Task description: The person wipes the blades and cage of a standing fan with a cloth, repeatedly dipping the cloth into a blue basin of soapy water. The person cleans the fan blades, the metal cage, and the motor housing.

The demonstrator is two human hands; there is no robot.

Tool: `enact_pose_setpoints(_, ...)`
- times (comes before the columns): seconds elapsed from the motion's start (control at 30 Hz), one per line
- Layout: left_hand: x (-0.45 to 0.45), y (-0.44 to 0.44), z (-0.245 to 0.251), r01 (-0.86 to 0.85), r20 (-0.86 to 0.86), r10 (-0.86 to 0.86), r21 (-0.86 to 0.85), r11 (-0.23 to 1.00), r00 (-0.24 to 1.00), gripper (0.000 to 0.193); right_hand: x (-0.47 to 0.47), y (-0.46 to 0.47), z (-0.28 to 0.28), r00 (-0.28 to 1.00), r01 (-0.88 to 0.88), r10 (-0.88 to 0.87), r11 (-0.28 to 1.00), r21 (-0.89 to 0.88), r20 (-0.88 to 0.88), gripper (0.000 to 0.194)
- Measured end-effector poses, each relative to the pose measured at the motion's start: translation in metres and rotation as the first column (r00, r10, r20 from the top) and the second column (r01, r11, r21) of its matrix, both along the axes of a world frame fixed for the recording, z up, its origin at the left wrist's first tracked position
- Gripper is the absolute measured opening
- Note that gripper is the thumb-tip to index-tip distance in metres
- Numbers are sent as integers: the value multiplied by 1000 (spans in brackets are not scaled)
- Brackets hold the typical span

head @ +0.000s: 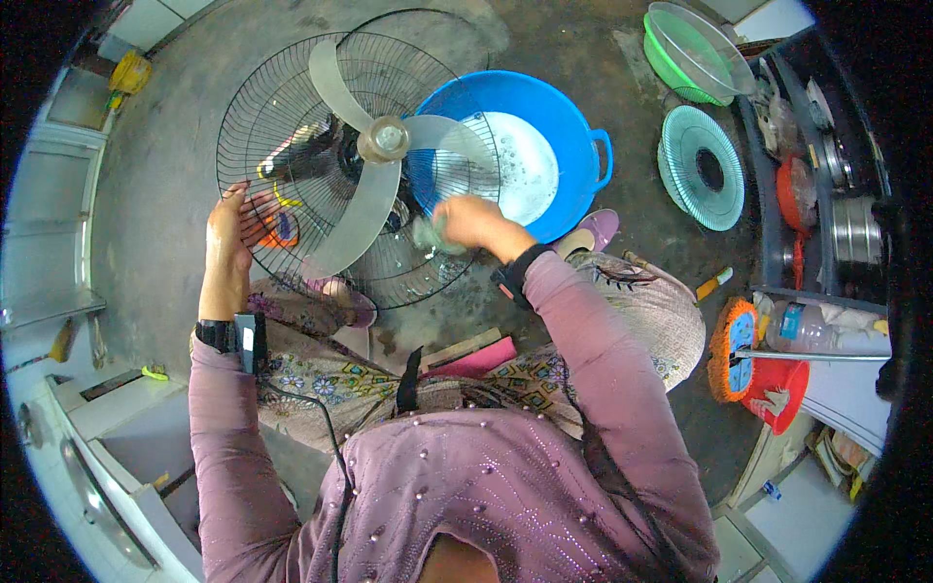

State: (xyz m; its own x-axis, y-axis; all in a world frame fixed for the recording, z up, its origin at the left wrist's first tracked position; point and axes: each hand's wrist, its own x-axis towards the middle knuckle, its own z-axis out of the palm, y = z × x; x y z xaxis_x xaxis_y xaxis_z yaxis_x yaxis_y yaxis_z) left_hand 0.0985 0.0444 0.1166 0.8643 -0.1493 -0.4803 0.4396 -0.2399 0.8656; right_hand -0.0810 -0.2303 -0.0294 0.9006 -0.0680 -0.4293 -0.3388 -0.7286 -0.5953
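Note:
My left hand (229,222) grips the left rim of a black wire fan guard (255,84), fingers spread behind the wires. A pale three-bladed fan propeller (364,211) is mounted in front of the guard, with a round hub (388,136) at its centre. My right hand (477,222), blurred, holds a greenish cloth or scrubbing pad (431,237) near the guard's lower right. Behind the guard's right side stands a blue plastic basin (576,124) of foamy water (521,171). Its left part shows through the wires.
A round teal slatted grille (674,171) and a green basin (660,62) are at the right, beside a dark shelf (762,255) of cookware. Nearer are an orange-fringed mop head (721,357) and a red bucket (791,393). A pink object (477,358) lies between my legs.

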Motion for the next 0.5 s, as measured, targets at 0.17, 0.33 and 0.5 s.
enact_pose_setpoints(0.17, 4, 4, -4, 3, 5, -2, -68, 998, 1000, 28, 38, 46, -5, 846, 266, -268, 961, 70, 460, 46)
enact_pose_setpoints(0.33, 8, 6, -11, -20, -5, 20, -24, 999, 1000, 35, -7, 46, 0, 970, -104, 119, 991, -79, 213, 31)
enact_pose_setpoints(0.5, 10, 10, -19, -36, -5, 36, -126, 991, 999, 32, 2, 8, 23, 780, -576, 595, 804, 149, -195, 37)
